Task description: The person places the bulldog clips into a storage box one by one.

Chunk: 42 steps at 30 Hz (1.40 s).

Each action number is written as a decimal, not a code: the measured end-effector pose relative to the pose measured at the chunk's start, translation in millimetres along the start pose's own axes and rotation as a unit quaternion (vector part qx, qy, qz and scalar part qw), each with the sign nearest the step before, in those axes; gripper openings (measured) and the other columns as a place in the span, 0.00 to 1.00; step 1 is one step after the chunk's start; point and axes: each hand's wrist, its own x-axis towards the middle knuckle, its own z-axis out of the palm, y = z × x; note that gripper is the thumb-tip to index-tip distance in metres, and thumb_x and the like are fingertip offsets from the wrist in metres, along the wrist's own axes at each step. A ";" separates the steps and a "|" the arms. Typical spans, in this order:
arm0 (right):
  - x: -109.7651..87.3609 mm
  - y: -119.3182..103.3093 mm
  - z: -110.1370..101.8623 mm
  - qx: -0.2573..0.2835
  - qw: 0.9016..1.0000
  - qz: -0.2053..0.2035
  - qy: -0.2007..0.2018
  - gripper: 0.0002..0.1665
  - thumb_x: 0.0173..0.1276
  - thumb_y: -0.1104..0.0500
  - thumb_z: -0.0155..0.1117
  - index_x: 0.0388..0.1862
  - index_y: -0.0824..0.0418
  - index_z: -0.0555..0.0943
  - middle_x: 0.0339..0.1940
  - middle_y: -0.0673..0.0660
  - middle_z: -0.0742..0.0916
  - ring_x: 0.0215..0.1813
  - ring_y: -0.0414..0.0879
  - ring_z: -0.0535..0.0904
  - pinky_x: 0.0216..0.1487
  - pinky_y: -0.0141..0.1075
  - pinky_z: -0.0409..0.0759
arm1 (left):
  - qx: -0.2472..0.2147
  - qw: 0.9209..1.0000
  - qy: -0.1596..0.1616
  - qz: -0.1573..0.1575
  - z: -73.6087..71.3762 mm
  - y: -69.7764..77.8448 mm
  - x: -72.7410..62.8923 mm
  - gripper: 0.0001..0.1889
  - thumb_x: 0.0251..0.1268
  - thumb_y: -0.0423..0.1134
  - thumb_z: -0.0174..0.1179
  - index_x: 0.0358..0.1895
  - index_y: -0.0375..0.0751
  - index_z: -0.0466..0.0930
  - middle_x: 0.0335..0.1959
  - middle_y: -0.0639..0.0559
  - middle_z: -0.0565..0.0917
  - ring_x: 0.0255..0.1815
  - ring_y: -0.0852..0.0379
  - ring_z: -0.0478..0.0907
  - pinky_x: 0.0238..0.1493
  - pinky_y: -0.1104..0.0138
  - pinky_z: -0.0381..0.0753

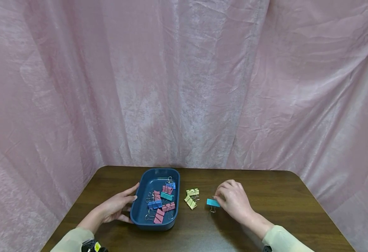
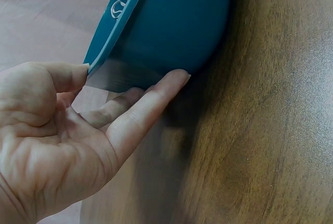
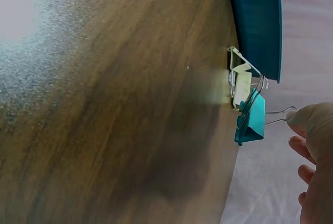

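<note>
My right hand (image 1: 233, 200) pinches a turquoise binder clip (image 1: 213, 203) by one wire handle. In the right wrist view that clip (image 3: 252, 119) hangs above the table, its other handle standing out from the far side. My left hand (image 1: 116, 206) rests against the outer left side of a dark blue bin (image 1: 154, 226), fingers spread. The left wrist view has the thumb tip at the rim and other fingers along the wall (image 2: 171, 26). Pink clips (image 1: 159, 216), blue clips (image 1: 154, 204) and a teal clip (image 1: 167, 196) lie inside the bin.
Between the bin and my right hand, two yellow binder clips (image 1: 190, 202) lie close together on the brown wooden table (image 1: 266, 189). Behind the table hangs a pink curtain (image 1: 184, 87).
</note>
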 end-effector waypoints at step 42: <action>34.8 9.9 -29.5 0.022 0.998 0.010 0.066 0.13 0.50 0.63 0.84 0.28 0.52 0.86 0.36 0.46 0.87 0.47 0.52 0.80 0.49 0.51 0.74 | 0.003 1.000 0.007 -0.003 0.0 -0.7 0.6 0.34 0.84 0.41 0.45 0.85 0.54 0.41 0.72 0.23 0.63 0.57 0.33 0.80 0.42 0.37 0.83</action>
